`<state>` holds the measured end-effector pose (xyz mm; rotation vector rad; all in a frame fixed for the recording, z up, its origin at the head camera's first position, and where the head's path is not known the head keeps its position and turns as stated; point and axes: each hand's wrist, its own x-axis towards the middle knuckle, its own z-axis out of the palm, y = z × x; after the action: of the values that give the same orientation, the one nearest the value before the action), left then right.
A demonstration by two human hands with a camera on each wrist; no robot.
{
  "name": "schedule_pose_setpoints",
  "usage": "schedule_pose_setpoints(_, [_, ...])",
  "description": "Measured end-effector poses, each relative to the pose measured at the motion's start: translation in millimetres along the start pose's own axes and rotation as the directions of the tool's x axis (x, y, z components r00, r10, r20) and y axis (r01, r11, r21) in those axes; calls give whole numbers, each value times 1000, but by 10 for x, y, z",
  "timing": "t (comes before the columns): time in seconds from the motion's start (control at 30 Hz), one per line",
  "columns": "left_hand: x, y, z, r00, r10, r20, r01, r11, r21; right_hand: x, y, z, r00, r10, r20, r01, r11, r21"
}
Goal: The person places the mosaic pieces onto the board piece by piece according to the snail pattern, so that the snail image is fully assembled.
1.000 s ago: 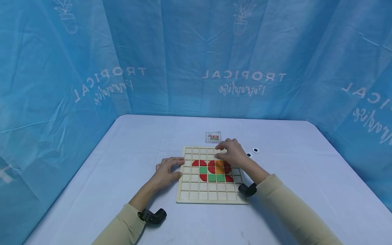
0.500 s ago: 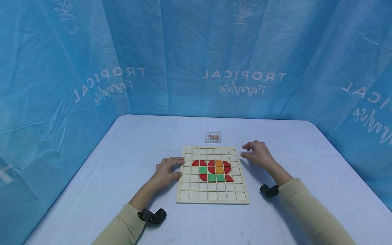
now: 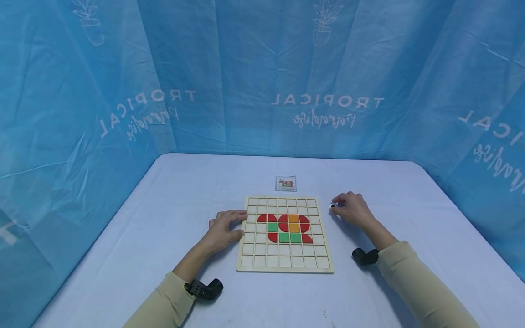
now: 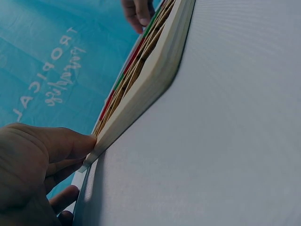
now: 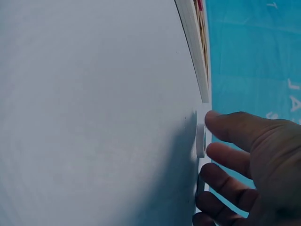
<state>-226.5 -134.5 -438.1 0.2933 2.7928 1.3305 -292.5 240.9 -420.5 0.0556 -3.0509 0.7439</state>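
A square wooden grid board (image 3: 285, 269) lies on the table, with red, orange and green pieces (image 3: 294, 228) fitted in its middle cells. The left hand (image 3: 221, 231) rests at the board's left edge; its thumb (image 4: 70, 142) touches the board's side in the left wrist view. Right of the board, the right hand (image 3: 353, 209) hovers low with thumb and index finger apart over a small white disc with a black centre (image 3: 332, 206). In the right wrist view, that disc (image 5: 201, 140) sits flat on the cloth, right by the thumb and index fingertips.
Behind the board lies a small printed card (image 3: 285, 183) with a gridded picture. A white cloth covers the table (image 3: 197, 182). A blue curtain (image 3: 246, 68) hangs around its back and sides. Each wrist wears a black camera.
The right hand has moved off the board to the right, then down to the white disc. The left hand and the board stay in place.
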Motion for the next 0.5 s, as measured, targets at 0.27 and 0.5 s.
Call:
schedule_pose_setpoints(0.27, [11, -7, 19, 1000, 8, -14, -8, 1000, 4, 7, 46, 5, 999, 31, 17, -31, 1000, -5])
schedule_pose_setpoints(0.5, [13, -1, 11, 1000, 18, -17, -18, 1000, 7, 17, 57, 17, 1000, 18, 10, -18, 1000, -17])
